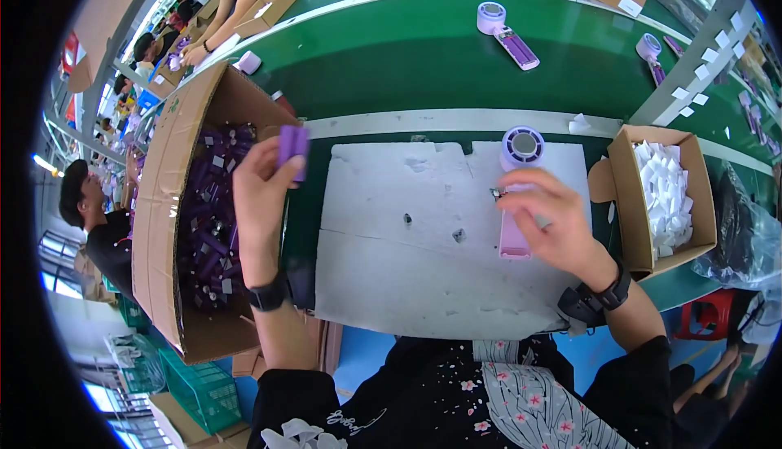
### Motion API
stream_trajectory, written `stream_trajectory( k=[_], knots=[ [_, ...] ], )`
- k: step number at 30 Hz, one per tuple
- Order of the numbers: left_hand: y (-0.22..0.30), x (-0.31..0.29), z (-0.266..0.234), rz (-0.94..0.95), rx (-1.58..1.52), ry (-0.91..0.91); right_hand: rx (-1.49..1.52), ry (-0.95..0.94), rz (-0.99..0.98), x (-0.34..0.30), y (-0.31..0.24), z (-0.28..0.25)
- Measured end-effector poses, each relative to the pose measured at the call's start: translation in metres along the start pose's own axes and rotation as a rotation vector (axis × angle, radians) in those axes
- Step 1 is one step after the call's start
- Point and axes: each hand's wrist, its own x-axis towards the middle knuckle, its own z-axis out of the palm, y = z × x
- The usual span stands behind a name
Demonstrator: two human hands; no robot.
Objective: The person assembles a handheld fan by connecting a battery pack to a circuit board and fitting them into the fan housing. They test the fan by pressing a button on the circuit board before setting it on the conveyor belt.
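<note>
My left hand is raised at the right edge of the large carton, gripping a purple battery pack between thumb and fingers. The pack looks like two cylinders side by side and is slightly blurred. On the white foam board lies a pale purple handheld fan, its round head pointing away from me and its pink handle toward me. My right hand is over the handle with its fingers curled. A small shiny bit shows by its fingertips; whether they hold it is hidden.
The large carton on the left holds many purple battery packs. A smaller carton at right holds white pieces. Beyond a white rail, another fan lies on the green belt. Other people sit at left.
</note>
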Motion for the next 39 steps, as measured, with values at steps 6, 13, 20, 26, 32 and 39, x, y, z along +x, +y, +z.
stream_trajectory(
  k=[6,13,20,26,32,39],
  knots=[
    [0.103,-0.088,0.105,0.22,-0.399,-0.741,1.177,0.164,0.718,-0.002,-0.03,-0.008],
    [0.041,-0.049,0.162,0.351,0.127,-0.603,0.551,0.115,0.903,-0.003,-0.005,-0.021],
    [0.016,-0.029,0.177,0.114,-0.109,-0.869,-0.089,0.088,0.572,-0.014,-0.006,0.005],
    [0.023,-0.03,0.167,0.073,-0.138,-0.942,-0.102,0.092,0.348,-0.012,-0.007,-0.002],
    [0.023,-0.034,0.169,0.403,-0.209,-0.839,-0.095,-0.016,0.252,-0.007,-0.012,-0.006],
    [0.028,-0.037,0.169,0.342,-0.194,-0.877,-0.1,0.013,0.311,-0.008,-0.014,-0.008]
  ],
)
